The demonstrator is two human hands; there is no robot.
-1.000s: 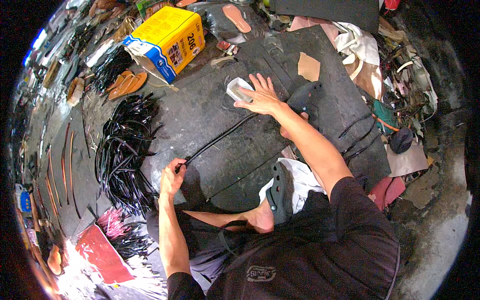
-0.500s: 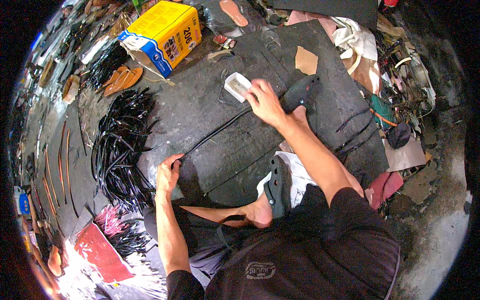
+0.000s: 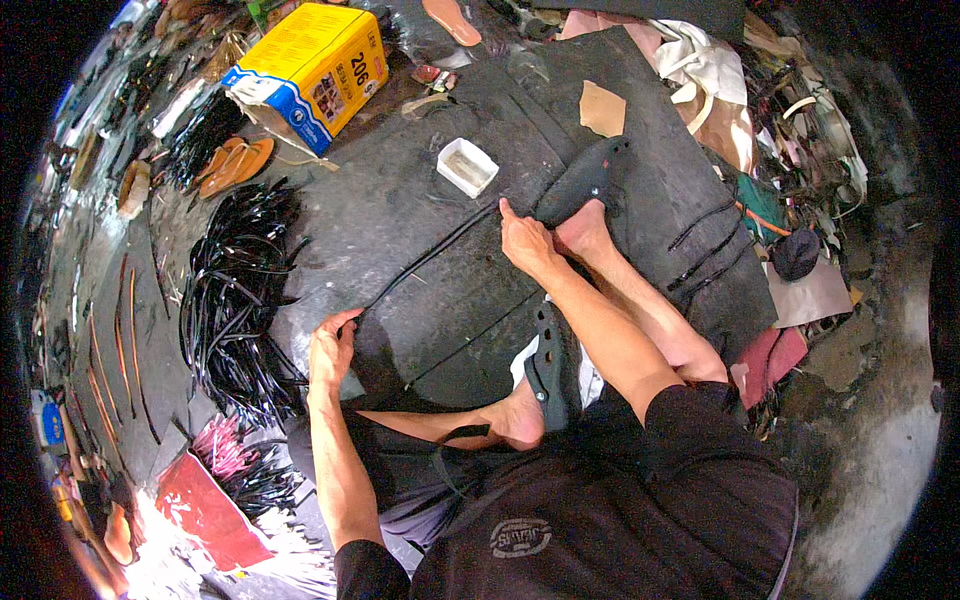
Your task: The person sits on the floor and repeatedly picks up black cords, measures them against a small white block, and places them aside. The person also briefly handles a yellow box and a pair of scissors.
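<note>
A thin black strip (image 3: 425,259) runs slantwise between my two hands, above a dark sheet on the floor. My left hand (image 3: 331,350) is closed, pinching the strip's lower left end between thumb and fingertips. At the strip's upper right end my right hand (image 3: 526,242) is closed on it, the index finger stretched along it and the other fingers curled under. Just beyond that hand sits a small white rectangular dish (image 3: 462,186) with a little pale contents. My foot in a black clog (image 3: 583,183) lies beside the right hand.
A big heap of glossy black strips (image 3: 235,305) lies left of the sheet. Farther off stand an open yellow and blue box (image 3: 320,68) and orange sandals (image 3: 240,167). Several loose black strips (image 3: 712,247) and a tan scrap (image 3: 602,108) lie right. My other clog (image 3: 552,368) is near.
My right hand has drawn back from the dish's edge toward me and now lies lower, at the strip. The dish shows whole. My left hand keeps its pinch in nearly the same place.
</note>
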